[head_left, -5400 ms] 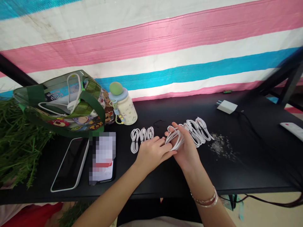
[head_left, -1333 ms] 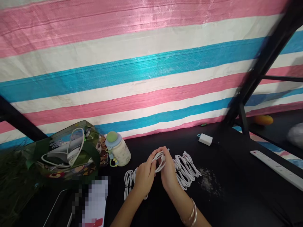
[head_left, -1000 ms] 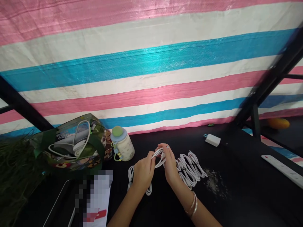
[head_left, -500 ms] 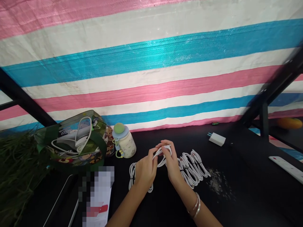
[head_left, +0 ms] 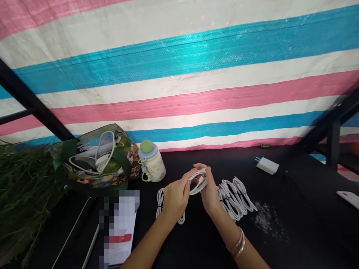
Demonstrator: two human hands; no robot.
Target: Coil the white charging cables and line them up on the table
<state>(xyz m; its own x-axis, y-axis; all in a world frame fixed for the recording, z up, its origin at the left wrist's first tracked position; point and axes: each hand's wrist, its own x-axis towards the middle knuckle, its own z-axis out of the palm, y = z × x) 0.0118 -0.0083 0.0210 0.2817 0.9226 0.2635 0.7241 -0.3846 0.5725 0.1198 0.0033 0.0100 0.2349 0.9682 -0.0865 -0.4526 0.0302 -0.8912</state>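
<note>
Left hand point(head_left: 176, 200): fingers mostly closed, thumb and fingertips pinching the near-left side of a coiled cable.
Right hand point(head_left: 210, 194): partly curled, cupping the coil's other side with bent fingers; its fingertips meet or overlap the left hand's at the far side, and exact contact there is hidden.
Coiled white cable point(head_left: 196, 191): between the two hands, raised above the desk, in loose loops, with a white connector showing by the right fingers.
Tied cable bundles point(head_left: 237, 198): in a row just right of the right hand, lying on the desk, white with black ties.
Left-side cable bundle point(head_left: 159, 200): lying just left of the left hand, black tie visible; a further white loop end point(head_left: 181, 218) shows to the right of the left wrist, the rest hidden by that hand.
Bracelets point(head_left: 238, 243): around the right wrist.
White crumbs point(head_left: 267, 220): scattered right of the right hand, just beyond the bundles.
Plug-in charger point(head_left: 267, 165): beyond and to the right of the right hand, prongs pointing left.
Lidded bottle point(head_left: 153, 166): upright, beyond and left of the left hand.
Smartphone with pixelated screen point(head_left: 122, 231): left of the left forearm.
</note>
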